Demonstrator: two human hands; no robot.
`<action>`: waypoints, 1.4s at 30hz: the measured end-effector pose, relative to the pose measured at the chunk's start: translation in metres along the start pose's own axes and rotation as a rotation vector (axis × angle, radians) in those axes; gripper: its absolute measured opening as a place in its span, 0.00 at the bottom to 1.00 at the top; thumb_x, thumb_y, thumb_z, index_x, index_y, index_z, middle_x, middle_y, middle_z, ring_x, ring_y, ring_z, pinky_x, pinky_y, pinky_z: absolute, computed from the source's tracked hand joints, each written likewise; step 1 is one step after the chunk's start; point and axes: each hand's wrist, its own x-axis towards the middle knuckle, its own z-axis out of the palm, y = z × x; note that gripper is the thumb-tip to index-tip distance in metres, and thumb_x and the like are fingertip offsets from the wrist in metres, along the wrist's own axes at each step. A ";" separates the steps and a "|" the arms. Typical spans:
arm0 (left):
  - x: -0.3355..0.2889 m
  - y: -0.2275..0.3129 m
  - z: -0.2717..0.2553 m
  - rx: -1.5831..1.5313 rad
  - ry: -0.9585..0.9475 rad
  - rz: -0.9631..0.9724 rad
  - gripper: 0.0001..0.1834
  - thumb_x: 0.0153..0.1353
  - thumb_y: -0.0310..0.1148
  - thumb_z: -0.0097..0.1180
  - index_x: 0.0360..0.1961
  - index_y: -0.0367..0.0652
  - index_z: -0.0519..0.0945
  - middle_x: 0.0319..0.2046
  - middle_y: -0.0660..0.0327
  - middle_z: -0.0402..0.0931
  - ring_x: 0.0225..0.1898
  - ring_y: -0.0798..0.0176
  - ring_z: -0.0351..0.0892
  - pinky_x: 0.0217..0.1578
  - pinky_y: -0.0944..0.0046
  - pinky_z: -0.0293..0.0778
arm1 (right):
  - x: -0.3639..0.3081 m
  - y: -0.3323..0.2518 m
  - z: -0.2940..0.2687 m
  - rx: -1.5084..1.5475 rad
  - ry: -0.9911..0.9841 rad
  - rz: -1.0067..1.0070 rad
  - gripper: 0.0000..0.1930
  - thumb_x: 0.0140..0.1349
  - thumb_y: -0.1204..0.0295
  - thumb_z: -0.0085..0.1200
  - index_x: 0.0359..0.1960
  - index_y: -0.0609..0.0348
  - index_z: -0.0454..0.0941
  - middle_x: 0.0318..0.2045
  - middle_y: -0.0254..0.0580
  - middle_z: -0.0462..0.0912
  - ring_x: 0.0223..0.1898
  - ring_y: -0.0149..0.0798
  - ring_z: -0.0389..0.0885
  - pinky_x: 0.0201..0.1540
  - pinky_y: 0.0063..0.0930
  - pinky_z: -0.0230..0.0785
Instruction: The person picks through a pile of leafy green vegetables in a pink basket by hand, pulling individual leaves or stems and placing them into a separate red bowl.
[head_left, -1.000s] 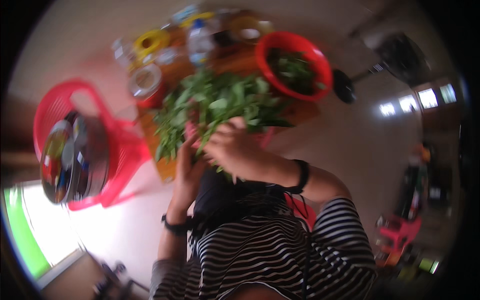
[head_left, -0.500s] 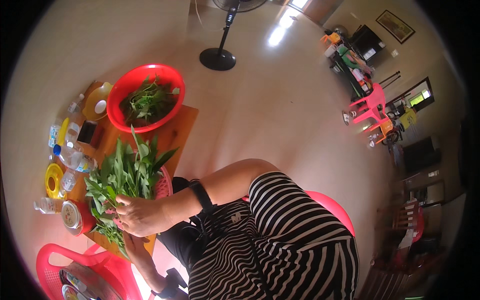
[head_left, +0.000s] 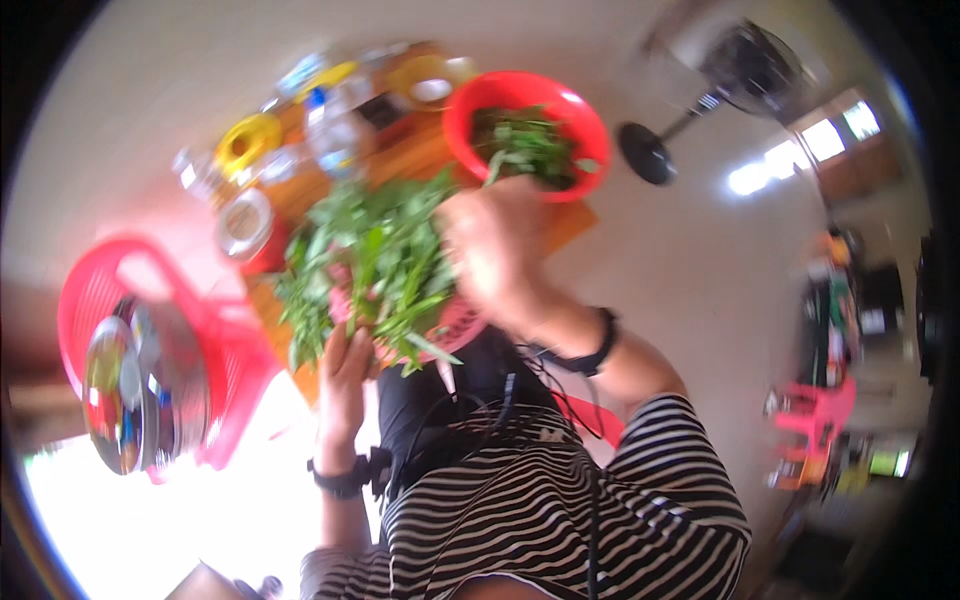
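Note:
A heap of leafy green stems lies over a pink plastic basket in front of me. My left hand is closed round a few of the stems at the heap's near edge. Smeared by motion, my right hand hovers at the heap's right side, close to the near rim of a red basin. Inside that basin lie more picked greens. Whether the right fingers hold anything does not show.
The wooden table also bears a blue-capped plastic bottle, a yellow ring-shaped item and a red jar with a pale lid. A pink chair holding a round metal container stands left. A fan stands far right.
My view has swung, so the table sits farther right and up. My right hand has left my left hand's side and moved to the basin's rim. My left hand shows more fully.

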 end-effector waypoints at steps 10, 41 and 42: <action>0.000 -0.017 -0.010 -0.445 -0.134 -0.082 0.12 0.68 0.34 0.47 0.49 0.43 0.73 0.33 0.69 0.69 0.35 0.74 0.66 0.36 0.72 0.64 | 0.007 0.189 -0.012 -0.916 -0.322 0.249 0.20 0.61 0.59 0.52 0.53 0.50 0.75 0.47 0.40 0.76 0.49 0.47 0.70 0.56 0.46 0.53; 0.004 -0.027 0.012 0.068 0.014 0.260 0.13 0.71 0.36 0.42 0.45 0.37 0.70 0.28 0.65 0.69 0.27 0.72 0.65 0.29 0.70 0.67 | -0.055 -0.062 0.026 0.191 -0.493 0.092 0.08 0.54 0.80 0.50 0.36 0.59 0.71 0.26 0.39 0.73 0.29 0.42 0.70 0.42 0.37 0.58; 0.004 -0.028 0.014 0.068 0.016 0.260 0.13 0.71 0.36 0.42 0.45 0.37 0.70 0.28 0.65 0.69 0.27 0.72 0.65 0.29 0.70 0.67 | -0.055 -0.062 0.027 0.290 -0.470 0.190 0.05 0.55 0.80 0.49 0.34 0.58 0.71 0.25 0.39 0.73 0.29 0.42 0.69 0.41 0.37 0.59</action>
